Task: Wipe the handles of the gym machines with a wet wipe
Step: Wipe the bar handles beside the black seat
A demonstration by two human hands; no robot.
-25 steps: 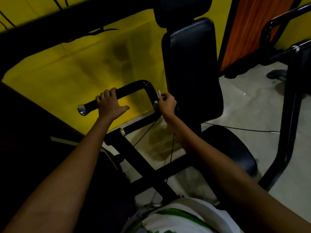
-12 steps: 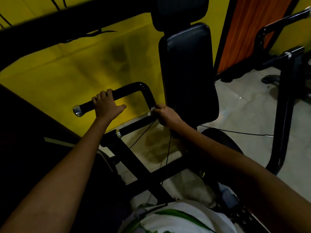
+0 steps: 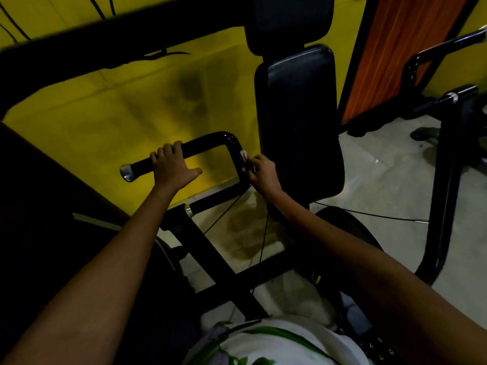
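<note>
Left hand point(image 3: 172, 168) on the handle point(image 3: 208, 143), fingers point(image 3: 168, 150) curled over its left bar, thumb spread. Right hand point(image 3: 261, 172) at the right bend, fingers pinching the wipe point(image 3: 243, 155) against it.

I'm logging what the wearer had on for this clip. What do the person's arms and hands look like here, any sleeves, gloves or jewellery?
Both forearms are bare with no sleeve in view. The left hand and right hand wear no gloves, and no watch, ring or band shows. The picture is dim, so small items could be missed.
</note>
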